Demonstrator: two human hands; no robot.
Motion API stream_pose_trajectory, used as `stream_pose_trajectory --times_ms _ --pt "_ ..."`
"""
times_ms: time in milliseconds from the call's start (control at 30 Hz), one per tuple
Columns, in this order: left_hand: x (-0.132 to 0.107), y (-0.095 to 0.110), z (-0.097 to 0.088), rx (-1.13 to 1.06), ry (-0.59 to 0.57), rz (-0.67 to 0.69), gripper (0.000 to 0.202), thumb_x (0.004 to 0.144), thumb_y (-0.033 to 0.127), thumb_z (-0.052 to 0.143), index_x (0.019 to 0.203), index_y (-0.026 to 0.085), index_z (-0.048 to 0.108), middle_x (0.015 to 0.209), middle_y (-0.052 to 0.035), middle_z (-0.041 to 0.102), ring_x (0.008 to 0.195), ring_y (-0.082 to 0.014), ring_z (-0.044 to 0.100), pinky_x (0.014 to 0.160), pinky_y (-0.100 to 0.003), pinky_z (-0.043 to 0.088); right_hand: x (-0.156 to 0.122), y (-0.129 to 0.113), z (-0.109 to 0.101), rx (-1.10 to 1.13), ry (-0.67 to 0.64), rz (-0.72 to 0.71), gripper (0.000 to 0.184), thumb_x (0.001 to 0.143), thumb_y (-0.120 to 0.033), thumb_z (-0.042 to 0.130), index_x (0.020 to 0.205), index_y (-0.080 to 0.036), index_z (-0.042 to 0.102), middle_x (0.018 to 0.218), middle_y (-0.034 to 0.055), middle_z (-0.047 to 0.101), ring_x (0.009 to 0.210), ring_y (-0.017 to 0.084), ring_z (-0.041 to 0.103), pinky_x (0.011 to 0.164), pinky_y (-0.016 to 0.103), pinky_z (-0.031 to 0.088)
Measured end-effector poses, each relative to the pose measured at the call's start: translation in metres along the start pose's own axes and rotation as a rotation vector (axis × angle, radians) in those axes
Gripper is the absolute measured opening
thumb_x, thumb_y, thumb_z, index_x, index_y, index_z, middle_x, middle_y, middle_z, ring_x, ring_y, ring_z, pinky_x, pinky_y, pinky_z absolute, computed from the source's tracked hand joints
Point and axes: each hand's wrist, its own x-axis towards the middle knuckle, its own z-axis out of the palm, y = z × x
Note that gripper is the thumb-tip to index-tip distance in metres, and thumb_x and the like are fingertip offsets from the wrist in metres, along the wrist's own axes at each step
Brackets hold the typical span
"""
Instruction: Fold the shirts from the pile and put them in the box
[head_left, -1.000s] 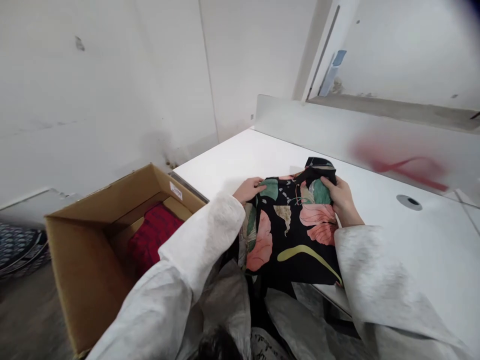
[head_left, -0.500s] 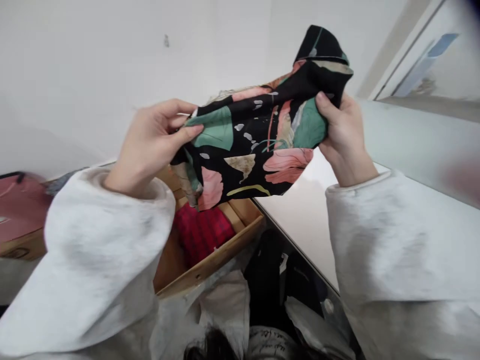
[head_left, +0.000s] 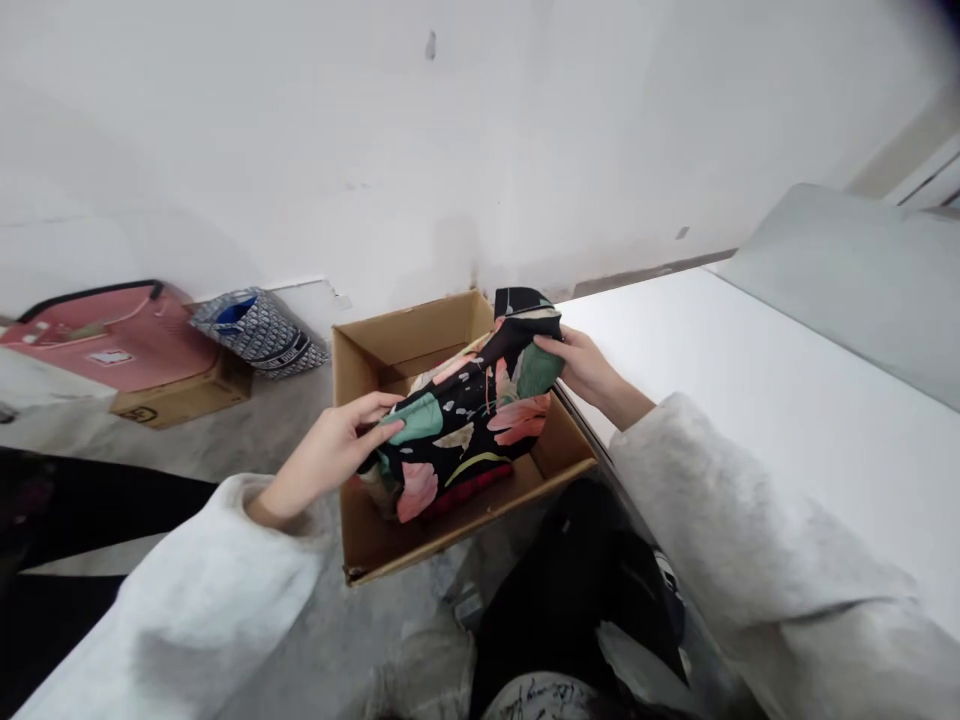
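Note:
A folded black floral shirt (head_left: pixel 480 405), printed in green, pink and tan, hangs between my hands over an open cardboard box (head_left: pixel 397 345). Its collar end points up and to the right. My left hand (head_left: pixel 341 445) pinches the left end between thumb and fingers. At the right end, beside the collar, my right hand (head_left: pixel 589 370) grips the cloth, its fingers partly behind it. Under the shirt, a red-and-dark plaid cloth (head_left: pixel 469 490) shows inside the box; most of it is hidden.
A white table (head_left: pixel 720 400) stands to the right of the box. On the left are a pink basket (head_left: pixel 120 340) on a closed carton (head_left: pixel 191 395) and a patterned bag (head_left: pixel 262 335). A person's dark-clothed legs (head_left: pixel 90 510) show at the left edge. A white wall (head_left: pixel 300 140) rises behind.
Both hands have lowered the floral shirt from in front of the wall to over the box, still gripping its two ends. The view has tilted down and shows more of the floor.

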Motion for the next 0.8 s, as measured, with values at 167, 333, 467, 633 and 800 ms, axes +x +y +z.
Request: stream_pose_trajectory --times_ms 167,333,467,633,800 --pt "-0.008 -0.026 0.017 0.003 -0.119 -0.044 0.038 0.084 0.048 0.053 0.111 0.021 0.058 0.086 -0.0011 0.071 0.075 -0.0182 0.064 0.07 -0.027 0.049 -0.005 0.025 -0.003 -0.004 0.029 0.092 0.038 0.06 -0.03 0.082 0.094 -0.02 0.07 0.094 0.0018 0.072 0.088 0.018 0.065 0.09 0.036 0.047" --pt "0.017 -0.069 0.033 0.106 -0.242 -0.075 0.037 0.084 0.041 0.049 0.115 0.021 0.051 0.085 -0.0001 0.069 0.075 -0.0185 0.064 0.07 -0.027 0.047 0.007 0.064 -0.015 -0.034 0.001 0.148 0.039 0.06 -0.03 0.08 0.096 -0.019 0.071 0.096 0.0021 0.072 0.087 0.018 0.065 0.09 0.037 0.047" --pt "0.041 -0.103 0.045 0.193 -0.339 -0.092 0.034 0.08 0.031 0.05 0.113 0.021 0.05 0.09 -0.0012 0.07 0.08 -0.0197 0.065 0.075 -0.028 0.047 0.024 0.102 -0.023 -0.133 0.034 0.182 0.04 0.058 -0.027 0.079 0.096 -0.016 0.07 0.097 0.0042 0.072 0.092 0.021 0.065 0.092 0.038 0.046" --pt "0.074 -0.136 0.04 0.377 -0.184 -0.151 0.042 0.08 0.027 0.05 0.121 0.021 0.046 0.111 -0.0065 0.068 0.101 -0.0221 0.065 0.087 -0.03 0.047 0.075 0.125 -0.016 -0.55 0.003 0.061 0.042 0.076 -0.025 0.063 0.117 -0.015 0.06 0.114 0.0071 0.067 0.104 0.02 0.061 0.094 0.036 0.045" --pt "0.104 -0.163 0.034 0.609 -0.022 -0.279 0.061 0.082 0.021 0.048 0.138 0.005 0.032 0.135 -0.023 0.051 0.121 -0.0302 0.054 0.099 -0.039 0.042 0.107 0.148 -0.013 -0.916 -0.067 0.146 0.047 0.076 -0.017 0.062 0.122 -0.01 0.053 0.116 0.0131 0.064 0.103 0.022 0.061 0.09 0.032 0.047"
